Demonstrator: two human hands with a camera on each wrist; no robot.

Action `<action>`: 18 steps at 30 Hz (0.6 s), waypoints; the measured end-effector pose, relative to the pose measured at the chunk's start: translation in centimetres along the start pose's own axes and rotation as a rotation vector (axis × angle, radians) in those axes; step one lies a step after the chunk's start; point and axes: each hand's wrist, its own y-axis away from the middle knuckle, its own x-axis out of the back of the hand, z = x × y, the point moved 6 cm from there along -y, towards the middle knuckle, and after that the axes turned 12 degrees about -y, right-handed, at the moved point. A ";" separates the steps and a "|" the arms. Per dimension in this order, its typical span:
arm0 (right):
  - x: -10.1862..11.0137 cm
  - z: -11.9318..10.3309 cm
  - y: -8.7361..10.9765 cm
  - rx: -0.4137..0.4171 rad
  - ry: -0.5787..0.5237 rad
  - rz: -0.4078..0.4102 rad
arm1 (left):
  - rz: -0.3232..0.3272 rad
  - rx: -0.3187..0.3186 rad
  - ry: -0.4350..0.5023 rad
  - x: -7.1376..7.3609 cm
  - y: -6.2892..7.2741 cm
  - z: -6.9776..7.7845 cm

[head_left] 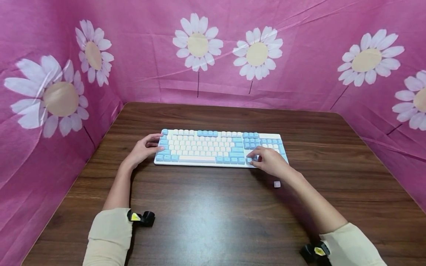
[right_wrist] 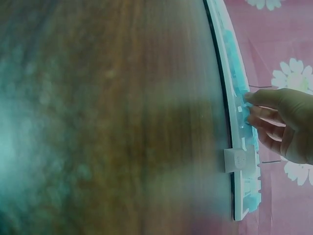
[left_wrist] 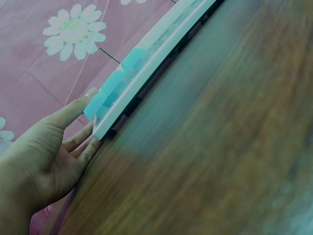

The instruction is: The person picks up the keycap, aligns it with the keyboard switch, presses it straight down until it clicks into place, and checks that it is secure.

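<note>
A white and light-blue keyboard (head_left: 199,159) lies on the brown table. My left hand (head_left: 141,150) grips its left end; in the left wrist view the thumb (left_wrist: 78,108) lies along the blue end keys while the other fingers reach round the edge. At the arrow keys, my right hand (head_left: 271,161) pinches a blue keycap between thumb and fingertips, partly hiding it. The right wrist view has the thumb tip (right_wrist: 250,96) and fingers right at the blue keys. A loose pale keycap (head_left: 277,184) sits on the table in front of the keyboard, below the right hand.
The wooden table (head_left: 199,218) ends at a pink cloth (head_left: 143,66) with white daisies, which hangs behind and along the sides. Each cuff carries a black wrist camera, the left one (head_left: 143,218) beside the forearm.
</note>
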 end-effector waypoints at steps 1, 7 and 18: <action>0.0 0.0 0.0 0.006 0.008 0.000 | 0.000 0.001 -0.001 0.0 0.0 0.0; 0.0 -0.1 0.0 0.050 0.048 0.012 | 0.001 0.002 -0.002 0.0 0.0 0.1; 0.0 -0.3 -0.2 0.084 0.050 0.001 | 0.002 0.005 0.007 0.0 -0.1 -0.1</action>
